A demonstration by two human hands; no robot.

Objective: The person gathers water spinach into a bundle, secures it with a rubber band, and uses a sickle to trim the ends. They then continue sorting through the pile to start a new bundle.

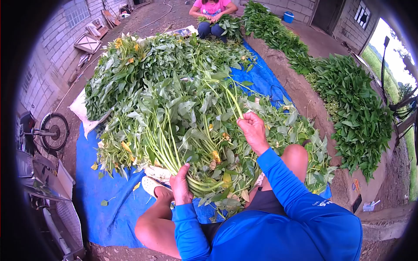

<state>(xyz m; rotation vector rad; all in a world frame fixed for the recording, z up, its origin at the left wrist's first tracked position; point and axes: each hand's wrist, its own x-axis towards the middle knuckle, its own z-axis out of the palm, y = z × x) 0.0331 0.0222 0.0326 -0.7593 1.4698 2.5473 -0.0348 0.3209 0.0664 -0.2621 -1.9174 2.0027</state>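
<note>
My left hand (180, 186) is closed around a bunch of water spinach (162, 141), whose long pale stems fan up and away over the heap. At the right, my raised right hand (254, 132) pinches the lower ends of a few water spinach stems (234, 101), their leafy tops pointing away from me. Between and beyond both hands spreads a large heap of loose water spinach (196, 117), with some yellowed leaves mixed in. The heap lies on a blue tarp (104, 209), close in front of my bent legs.
Across the heap sits a person in a pink shirt (213, 8), hands on greens. Bundled greens (352, 113) line the raised concrete ledge at right. A motorcycle wheel (54, 132) stands at left. A blue bucket (288, 17) is near the doorway; a white cup (369, 206) lies lower right.
</note>
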